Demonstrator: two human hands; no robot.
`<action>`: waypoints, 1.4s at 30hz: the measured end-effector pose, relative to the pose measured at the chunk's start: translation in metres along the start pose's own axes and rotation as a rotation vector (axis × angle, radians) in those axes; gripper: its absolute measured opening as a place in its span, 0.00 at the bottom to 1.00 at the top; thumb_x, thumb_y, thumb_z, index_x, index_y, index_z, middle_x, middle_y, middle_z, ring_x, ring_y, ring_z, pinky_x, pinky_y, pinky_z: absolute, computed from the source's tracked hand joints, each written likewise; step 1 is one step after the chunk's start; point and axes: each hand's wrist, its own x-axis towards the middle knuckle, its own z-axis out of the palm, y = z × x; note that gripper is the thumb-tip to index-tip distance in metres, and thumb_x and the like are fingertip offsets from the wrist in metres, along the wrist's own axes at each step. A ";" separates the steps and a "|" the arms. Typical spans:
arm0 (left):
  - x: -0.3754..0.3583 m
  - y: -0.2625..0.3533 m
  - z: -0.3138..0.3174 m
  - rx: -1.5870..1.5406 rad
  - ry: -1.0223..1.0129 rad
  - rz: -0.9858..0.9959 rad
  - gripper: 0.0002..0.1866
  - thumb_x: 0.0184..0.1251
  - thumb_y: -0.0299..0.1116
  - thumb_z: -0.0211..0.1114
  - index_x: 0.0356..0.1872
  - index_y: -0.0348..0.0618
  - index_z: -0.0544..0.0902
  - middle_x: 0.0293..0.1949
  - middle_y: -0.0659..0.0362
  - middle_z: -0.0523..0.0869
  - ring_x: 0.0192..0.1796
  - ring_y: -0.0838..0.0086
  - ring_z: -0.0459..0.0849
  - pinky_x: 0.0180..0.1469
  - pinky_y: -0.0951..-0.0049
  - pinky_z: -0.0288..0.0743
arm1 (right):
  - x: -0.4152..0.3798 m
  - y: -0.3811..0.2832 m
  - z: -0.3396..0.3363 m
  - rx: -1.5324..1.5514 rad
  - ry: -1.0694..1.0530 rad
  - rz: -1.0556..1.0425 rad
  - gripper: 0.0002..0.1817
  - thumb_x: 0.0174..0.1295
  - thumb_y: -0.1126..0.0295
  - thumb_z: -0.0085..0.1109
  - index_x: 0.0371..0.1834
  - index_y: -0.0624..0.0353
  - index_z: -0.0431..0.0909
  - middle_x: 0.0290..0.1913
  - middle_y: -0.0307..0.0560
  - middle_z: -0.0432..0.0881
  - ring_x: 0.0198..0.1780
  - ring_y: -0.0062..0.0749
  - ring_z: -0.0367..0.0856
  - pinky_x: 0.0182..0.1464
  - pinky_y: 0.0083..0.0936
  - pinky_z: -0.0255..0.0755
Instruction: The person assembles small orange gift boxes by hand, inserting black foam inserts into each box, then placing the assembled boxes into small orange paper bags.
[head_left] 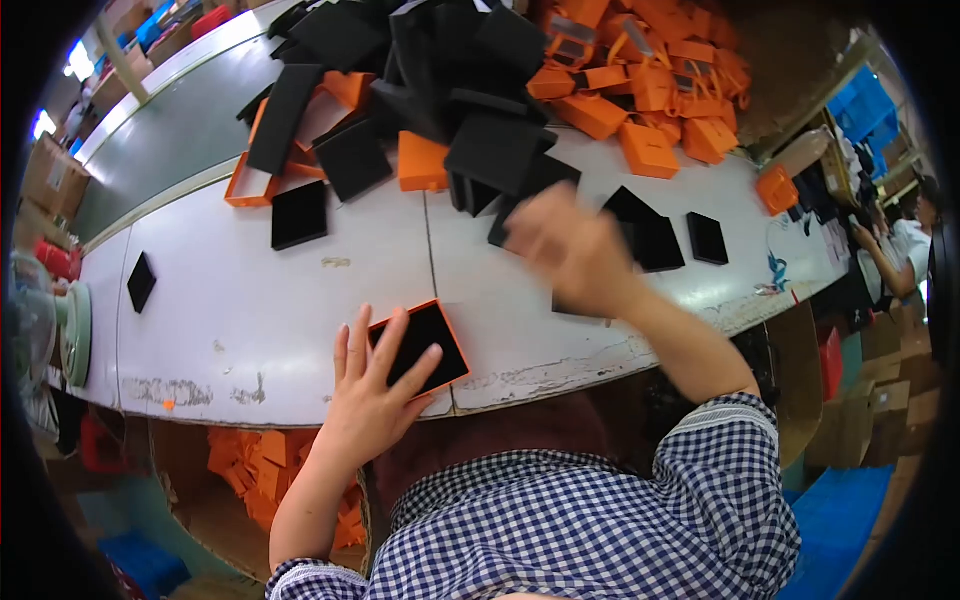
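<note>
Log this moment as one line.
left hand: spread over orange-edged black box | right hand: blurred, grip unclear | worktop: pile of black pieces, heap of orange boxes

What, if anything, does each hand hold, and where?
The left hand holds an orange-rimmed, black-lined rectangular box by its left side, fingers over the top; the right hand is too blurred to tell.

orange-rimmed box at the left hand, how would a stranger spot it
On the pale table, look at the near edge's middle. There the left hand lies on an orange-rimmed box. Orange framing black sets it apart from all-black pieces nearby.
</note>
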 end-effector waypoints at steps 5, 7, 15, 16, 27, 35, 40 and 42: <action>0.012 0.010 -0.003 0.015 -0.045 0.014 0.27 0.63 0.41 0.76 0.65 0.63 0.84 0.79 0.51 0.68 0.79 0.43 0.63 0.72 0.41 0.61 | -0.042 0.198 -0.087 -0.702 -0.067 0.687 0.46 0.52 0.37 0.75 0.57 0.69 0.74 0.51 0.64 0.83 0.53 0.61 0.83 0.55 0.51 0.78; 0.006 0.012 -0.006 0.093 -0.024 -0.041 0.30 0.61 0.45 0.78 0.67 0.63 0.83 0.81 0.47 0.63 0.74 0.45 0.67 0.70 0.45 0.64 | -0.064 0.255 -0.077 -0.694 -0.084 0.813 0.49 0.50 0.34 0.75 0.55 0.72 0.73 0.51 0.67 0.83 0.55 0.63 0.82 0.57 0.50 0.78; -0.011 -0.009 -0.048 0.052 -0.253 -0.236 0.49 0.51 0.56 0.82 0.78 0.60 0.74 0.73 0.44 0.68 0.60 0.56 0.75 0.64 0.61 0.68 | -0.010 0.076 -0.086 0.084 0.084 0.384 0.42 0.50 0.56 0.82 0.62 0.62 0.66 0.70 0.63 0.71 0.66 0.54 0.75 0.68 0.44 0.71; -0.011 -0.013 -0.052 0.056 -0.260 -0.242 0.49 0.51 0.56 0.82 0.78 0.60 0.74 0.73 0.44 0.68 0.60 0.56 0.75 0.64 0.61 0.68 | -0.009 0.039 -0.073 0.185 -0.058 0.211 0.41 0.50 0.59 0.82 0.63 0.58 0.66 0.72 0.62 0.69 0.70 0.54 0.74 0.69 0.45 0.70; -0.040 -0.006 -0.036 0.006 0.028 -0.366 0.52 0.44 0.61 0.83 0.67 0.36 0.76 0.69 0.39 0.71 0.67 0.45 0.73 0.64 0.50 0.68 | 0.020 -0.053 0.003 0.283 -0.618 -0.049 0.32 0.52 0.58 0.78 0.57 0.61 0.75 0.69 0.59 0.76 0.76 0.57 0.69 0.76 0.47 0.64; -0.068 -0.017 -0.026 -0.025 0.170 -0.582 0.39 0.50 0.41 0.78 0.66 0.44 0.75 0.68 0.42 0.70 0.69 0.46 0.70 0.68 0.49 0.64 | 0.015 -0.065 0.084 0.304 -0.556 0.196 0.15 0.58 0.71 0.70 0.46 0.64 0.79 0.56 0.54 0.82 0.59 0.44 0.79 0.63 0.41 0.72; -0.077 -0.019 -0.021 -0.032 0.190 -0.588 0.40 0.51 0.38 0.79 0.68 0.44 0.73 0.70 0.43 0.68 0.71 0.48 0.69 0.70 0.50 0.64 | 0.013 -0.063 0.037 1.081 -0.310 0.745 0.10 0.56 0.78 0.68 0.40 0.61 0.80 0.55 0.55 0.82 0.63 0.47 0.77 0.66 0.45 0.72; -0.080 -0.025 -0.015 -0.023 0.214 -0.590 0.40 0.50 0.37 0.80 0.68 0.44 0.73 0.70 0.43 0.68 0.70 0.48 0.69 0.70 0.50 0.65 | 0.005 -0.035 0.015 0.482 -0.506 -0.105 0.11 0.58 0.73 0.71 0.41 0.62 0.79 0.60 0.57 0.79 0.71 0.54 0.72 0.72 0.52 0.68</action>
